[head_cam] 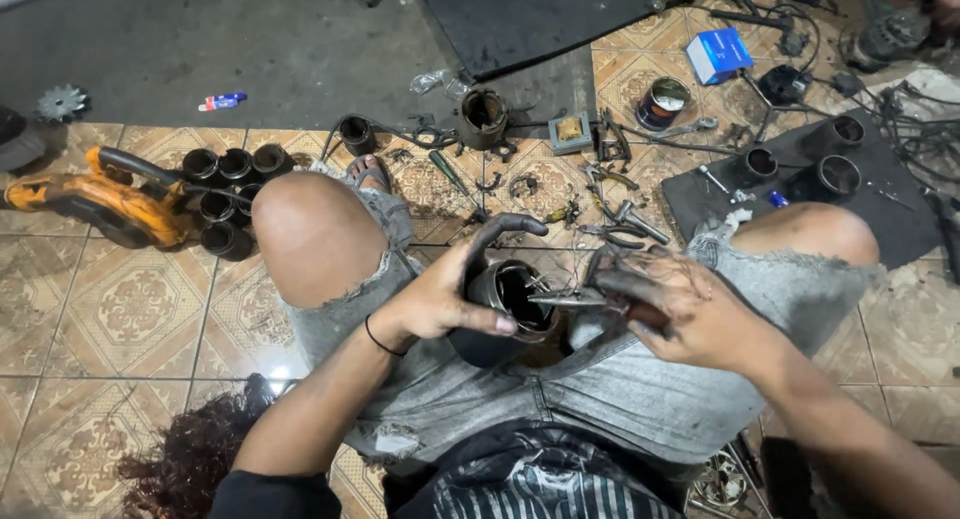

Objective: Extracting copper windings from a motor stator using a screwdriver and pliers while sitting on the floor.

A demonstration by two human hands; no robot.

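Head view shows the left hand (440,299) wrapped around a dark metal cylinder (505,309) in the lap while the right hand (690,314) grips pliers (575,300) whose tips reach into its open mouth, work inside apparently unfinished, similar cylinders (232,194) waiting near the tiled floor's (110,319) left edge.

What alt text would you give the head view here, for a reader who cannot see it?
Seated on a patterned tile floor, a person steadies a dark metal cylinder between the knees with the left hand while the right hand pokes pliers into its open end. More dark cylinders, an orange power tool and scattered hand tools lie around.
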